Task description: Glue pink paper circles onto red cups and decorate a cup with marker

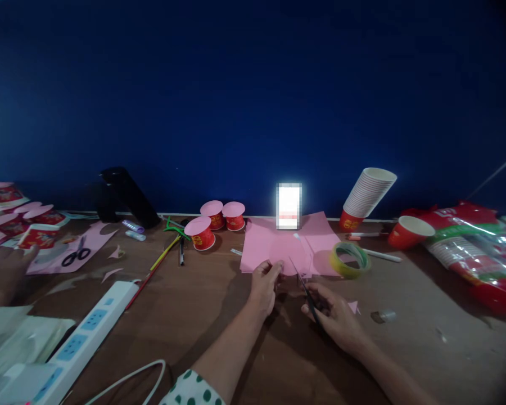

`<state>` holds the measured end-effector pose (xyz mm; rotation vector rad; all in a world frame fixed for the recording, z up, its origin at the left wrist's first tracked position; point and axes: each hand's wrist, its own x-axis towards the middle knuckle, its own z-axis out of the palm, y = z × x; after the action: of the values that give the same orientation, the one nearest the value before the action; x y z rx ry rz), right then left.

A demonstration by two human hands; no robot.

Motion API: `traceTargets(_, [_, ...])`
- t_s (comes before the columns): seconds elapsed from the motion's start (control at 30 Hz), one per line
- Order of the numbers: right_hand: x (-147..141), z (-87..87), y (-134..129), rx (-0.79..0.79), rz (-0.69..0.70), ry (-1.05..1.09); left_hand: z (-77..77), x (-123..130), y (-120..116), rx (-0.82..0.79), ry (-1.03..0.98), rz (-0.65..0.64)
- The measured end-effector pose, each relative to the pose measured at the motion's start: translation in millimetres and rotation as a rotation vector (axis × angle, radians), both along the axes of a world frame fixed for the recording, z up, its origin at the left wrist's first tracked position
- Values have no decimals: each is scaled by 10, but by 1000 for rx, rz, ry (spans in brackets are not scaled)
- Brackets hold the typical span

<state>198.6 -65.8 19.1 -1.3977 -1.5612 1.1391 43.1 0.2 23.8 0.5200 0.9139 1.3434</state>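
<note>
Craft workspace (219,275) with pink paper (259,242)

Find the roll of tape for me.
In the head view, the tape roll lies right of center, at the right edge of the pink paper.

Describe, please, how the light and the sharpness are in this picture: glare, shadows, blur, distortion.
Head view: the bright screen is washed out to white and pixelated, glowing onto the blue wall; a soft shadow falls left of the left forearm; the plastic-wrapped cups show glare and look stretched; the other person's hand is blurred; the right edge darkens.
</note>
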Motion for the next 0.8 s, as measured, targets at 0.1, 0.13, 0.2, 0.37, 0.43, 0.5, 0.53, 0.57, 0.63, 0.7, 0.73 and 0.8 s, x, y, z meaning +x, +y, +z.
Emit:
traceTargets(0.1, [-16,36,14,8,-17,-6,-27,6,-1,19,21,-15])
traceTargets(0.13, [-21,50,18,13,-28,-9,-37,7,0,24,26,-17])
traceTargets(0.2, [-27,71,21,21,-41,-11,-55,6,5,33,34,-20])
traceTargets(0.37, [-11,52,8,25,-31,-15,-77,4,10,35,46,-20])
traceTargets(0.43, [-3,32,6,19,-24,-9,-80,5,9,34,48,-19])
traceTargets(0.5, [-4,28,8,16,-26,3,-85,6,8,33,50,-18])
traceTargets(0.53, [-7,34,9,14,-28,3,-86,6,8,33,51,-17])
traceTargets(0.57, [-12,45,10,12,-33,-3,-87,5,9,33,53,-16])
traceTargets(0.63, [-20,71,11,7,-36,-23,-84,4,10,33,56,-16])
traceTargets(0.7, [-23,88,11,2,-34,-33,-73,3,10,33,59,-14])
traceTargets(0.73, [-20,91,11,4,-33,-36,-66,2,10,33,60,-15])
traceTargets(0.8, [-11,86,12,9,-26,-54,-52,2,7,32,60,-19])
